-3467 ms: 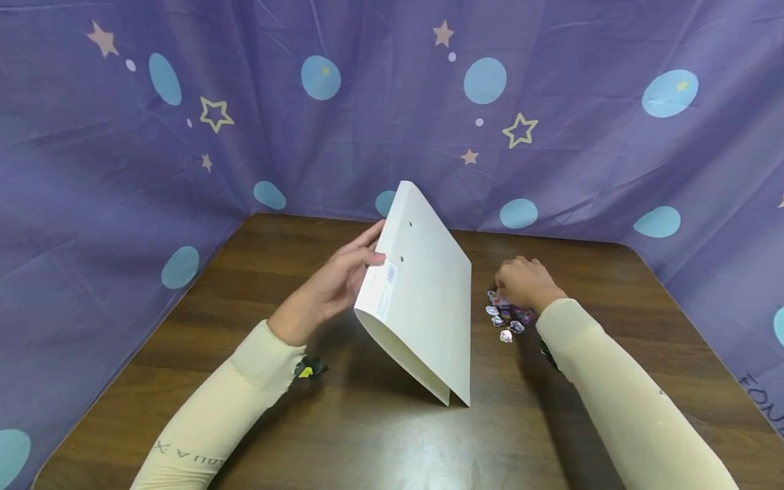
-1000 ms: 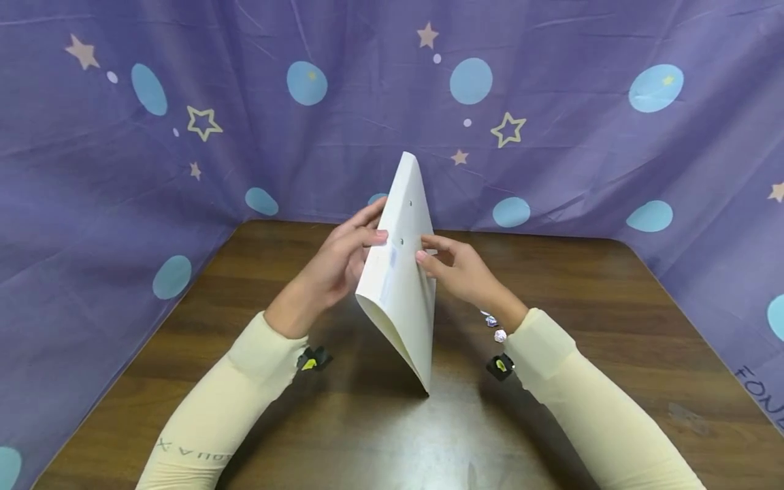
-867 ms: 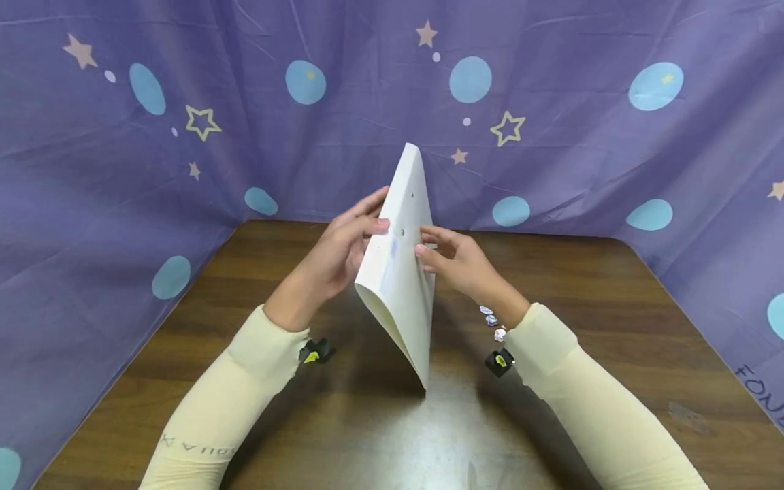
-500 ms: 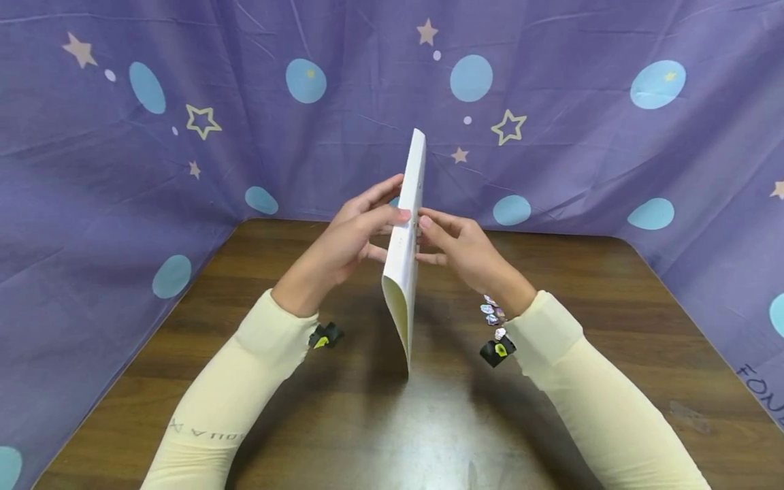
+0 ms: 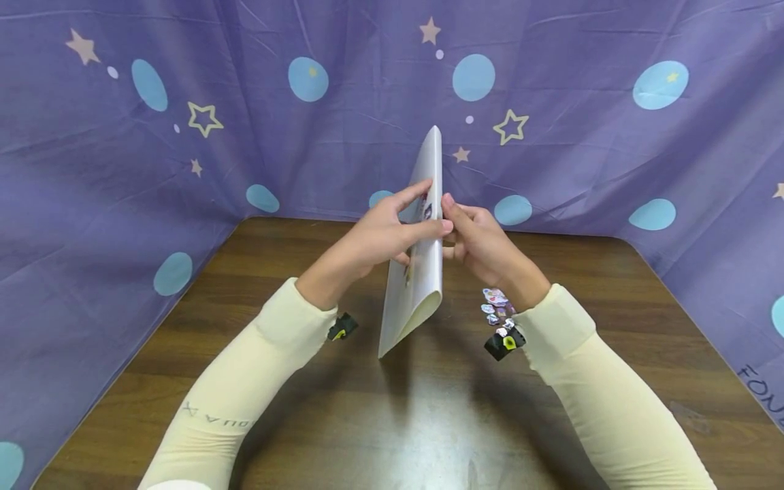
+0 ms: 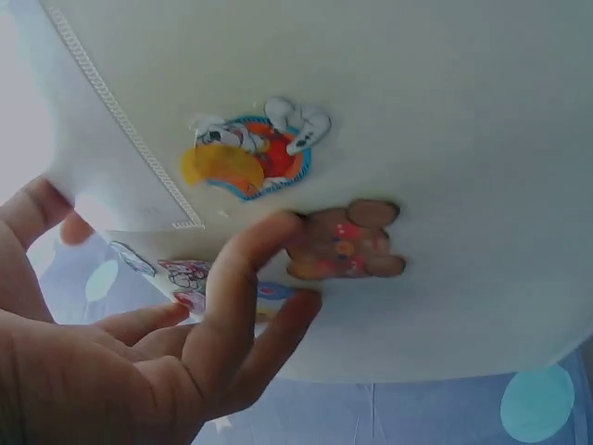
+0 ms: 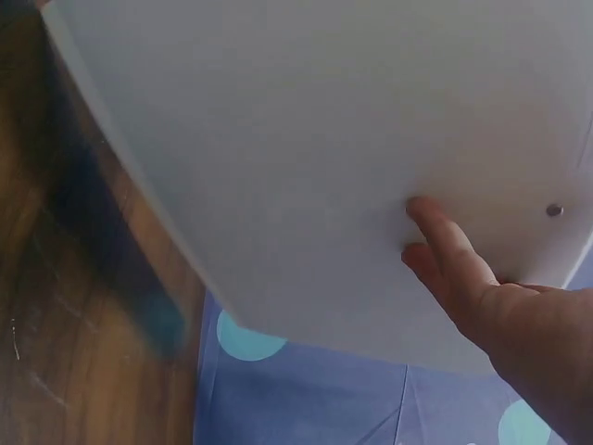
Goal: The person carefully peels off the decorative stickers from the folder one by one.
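White folder (image 5: 427,272) — stickered, spine up

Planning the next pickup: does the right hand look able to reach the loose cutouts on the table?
Probably yes: the right hand touches the folder now, but the colourful cutouts lie close by, with the folder off to one side. The wrist camera hides some from view.

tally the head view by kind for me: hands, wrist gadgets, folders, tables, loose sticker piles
Bare hands (left hand, right hand): 2
Black wrist devices with yellow marks: 2
White plastic-looking folder with rounded spine: 1
Brown wood-grain table: 1
Loose pile of small multicoloured stickers: 1
Total: 7
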Tool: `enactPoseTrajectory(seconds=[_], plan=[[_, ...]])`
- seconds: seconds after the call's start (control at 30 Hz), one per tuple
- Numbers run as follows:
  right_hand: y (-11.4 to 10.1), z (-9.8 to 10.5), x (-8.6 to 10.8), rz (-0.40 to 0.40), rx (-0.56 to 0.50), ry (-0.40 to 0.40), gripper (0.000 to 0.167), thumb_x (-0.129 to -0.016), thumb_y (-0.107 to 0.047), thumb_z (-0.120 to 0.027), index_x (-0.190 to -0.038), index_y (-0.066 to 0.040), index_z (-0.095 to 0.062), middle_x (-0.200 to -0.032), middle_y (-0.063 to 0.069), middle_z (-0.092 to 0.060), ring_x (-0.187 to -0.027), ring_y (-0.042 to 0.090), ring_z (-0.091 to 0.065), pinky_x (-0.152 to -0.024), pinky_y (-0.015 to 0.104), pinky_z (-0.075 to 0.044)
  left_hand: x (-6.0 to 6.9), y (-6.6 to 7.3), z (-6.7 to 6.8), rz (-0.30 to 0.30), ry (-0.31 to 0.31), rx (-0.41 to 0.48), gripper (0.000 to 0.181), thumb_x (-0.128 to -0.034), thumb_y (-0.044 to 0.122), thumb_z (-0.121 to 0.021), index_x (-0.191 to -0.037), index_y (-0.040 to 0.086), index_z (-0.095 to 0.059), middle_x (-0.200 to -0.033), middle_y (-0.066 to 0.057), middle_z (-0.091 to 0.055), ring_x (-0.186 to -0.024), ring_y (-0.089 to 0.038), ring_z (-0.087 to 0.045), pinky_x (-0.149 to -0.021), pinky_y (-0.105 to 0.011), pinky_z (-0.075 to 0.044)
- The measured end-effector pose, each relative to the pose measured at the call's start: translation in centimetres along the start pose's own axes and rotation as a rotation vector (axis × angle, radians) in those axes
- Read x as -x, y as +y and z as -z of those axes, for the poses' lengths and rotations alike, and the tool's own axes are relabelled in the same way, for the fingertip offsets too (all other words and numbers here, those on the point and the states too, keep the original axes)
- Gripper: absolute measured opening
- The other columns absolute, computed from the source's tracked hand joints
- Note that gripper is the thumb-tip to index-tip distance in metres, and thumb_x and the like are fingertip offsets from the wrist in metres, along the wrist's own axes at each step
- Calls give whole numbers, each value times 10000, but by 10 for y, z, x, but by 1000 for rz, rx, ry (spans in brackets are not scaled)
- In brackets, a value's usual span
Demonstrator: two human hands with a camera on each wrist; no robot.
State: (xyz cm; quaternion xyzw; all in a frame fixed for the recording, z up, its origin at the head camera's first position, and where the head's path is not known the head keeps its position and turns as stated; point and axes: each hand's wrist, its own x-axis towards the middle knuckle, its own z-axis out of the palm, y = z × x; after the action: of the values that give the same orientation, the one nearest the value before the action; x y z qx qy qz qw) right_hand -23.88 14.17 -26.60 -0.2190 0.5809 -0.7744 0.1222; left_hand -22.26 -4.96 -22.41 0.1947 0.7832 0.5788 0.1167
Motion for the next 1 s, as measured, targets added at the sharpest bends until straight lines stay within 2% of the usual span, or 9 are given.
enactPoseTrajectory(seconds=[0.13,0.27,0.4,0.53,0.63,0.73,0.83,0.93,1.0], plan=[[3,1,2,-30,10,43,918,-924,-537,-707,-1471,135,-404,-1101,88,-693,-985,182,-695,-844,381,-602,-5,2,-8,25,4,-142,903,-877,463,-777,-1620,347,-277,-1601,-63,-330,-1153,-282,-565,-684,-416,-588],[8,5,5,-63,-5,83,622,-1055,-320,-558,-1477,116,-421,-966,38,-708,-851,122,-688,-763,283,-594,-10,-1,-16,47,0,-205,942,-872,508,-771,-1633,310,-251,-1605,-63,-323,-1107,-292,-561,-645,-396,-564],[12,12,7,-88,-21,107,498,-1066,-246,-524,-1404,117,-486,-823,5,-686,-742,101,-675,-653,240,-582,-14,-6,-24,73,-1,-214,928,-883,525,-751,-1634,295,-256,-1563,-71,-358,-1016,-274,-570,-601,-363,-533],[15,20,11,-127,-32,149,420,-1060,-250,-554,-1313,85,-544,-721,-14,-632,-640,61,-620,-549,193,-536,-17,-10,-33,110,-9,-238,924,-894,551,-726,-1637,290,-242,-1519,-88,-399,-694,-183,-502,-505,-312,-447],[17,25,13,-154,-50,167,388,-1052,-246,-584,-1285,63,-573,-708,-20,-605,-629,55,-593,-569,196,-544,-19,-13,-37,127,-15,-255,926,-897,553,-723,-1638,287,-237,-1508,-98,-414,-496,-141,-357,-450,-291,-373],[18,30,14,-173,-82,166,321,-1050,-221,-590,-1227,46,-613,-743,3,-636,-667,88,-634,-639,249,-587,-22,-15,-40,122,-18,-307,920,-899,566,-713,-1636,273,-248,-1496,-102,-438,-447,-131,-343,-428,-289,-379],[20,33,15,-183,-106,170,228,-1051,-194,-584,-1120,5,-673,-727,4,-640,-646,88,-631,-623,244,-581,-24,-17,-42,98,-13,-388,918,-894,599,-695,-1631,251,-272,-1493,-96,-468,-552,-157,-465,-501,-322,-454],[21,35,17,-191,-108,170,194,-1052,-185,-575,-1060,-37,-700,-703,-5,-636,-608,68,-612,-562,209,-549,-25,-19,-44,55,-2,-462,913,-898,614,-676,-1622,205,-301,-1559,-90,-452,-942,-202,-616,-780,-356,-542],[21,37,17,-191,-101,175,181,-1045,-185,-588,-1055,-53,-711,-680,-21,-619,-567,36,-565,-504,165,-492,-25,-20,-45,34,5,-491,910,-899,619,-667,-1616,181,-317,-1600,-87,-414,-1211,-212,-552,-968,-378,-506]])
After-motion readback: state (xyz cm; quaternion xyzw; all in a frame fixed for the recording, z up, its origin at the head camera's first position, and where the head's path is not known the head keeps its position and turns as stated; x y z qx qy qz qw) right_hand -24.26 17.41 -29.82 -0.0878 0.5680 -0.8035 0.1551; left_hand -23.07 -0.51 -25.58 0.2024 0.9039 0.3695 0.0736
